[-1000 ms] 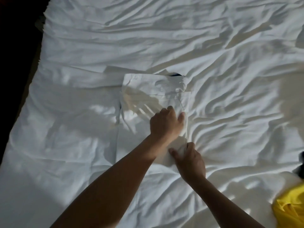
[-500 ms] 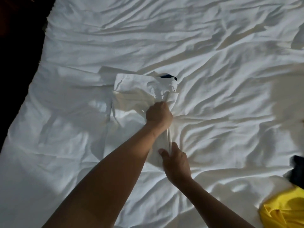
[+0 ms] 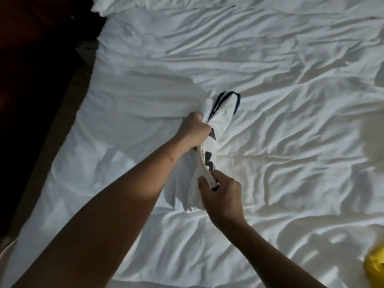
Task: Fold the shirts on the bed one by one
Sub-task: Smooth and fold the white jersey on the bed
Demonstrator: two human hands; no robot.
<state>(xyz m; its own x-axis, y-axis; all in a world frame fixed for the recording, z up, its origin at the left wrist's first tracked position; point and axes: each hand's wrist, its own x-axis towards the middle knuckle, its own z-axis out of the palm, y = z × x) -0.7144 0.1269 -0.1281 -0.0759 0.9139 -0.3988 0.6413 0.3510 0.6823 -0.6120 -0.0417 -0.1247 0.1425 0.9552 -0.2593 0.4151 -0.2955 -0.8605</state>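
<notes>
Holding the white shirt [image 3: 223,115] gathered into a long, narrow bundle near the middle of the bed [image 3: 291,69]. Clamping the left grip [image 3: 194,132] round the far part of the bundle, just below the navy-edged collar [image 3: 226,94], with the fingers curled tight on the cloth. Pinching the near end with the right grip [image 3: 222,196], thumb pressing on a thick doubled edge.

Running away from the body and leaning a little to the right along the long axis, collar end farthest, pinched end nearest. Sitting almost in line along that axis, the right grip closer to the body and the left one further up. Hanging slack between the two, a loose fan of cloth touching the sheet or just above it; hard to tell which.

Probably turning, for the coming move, on bringing one end toward the other along this line. Lying well apart at the lower right edge, a yellow garment [image 3: 376,269].
</notes>
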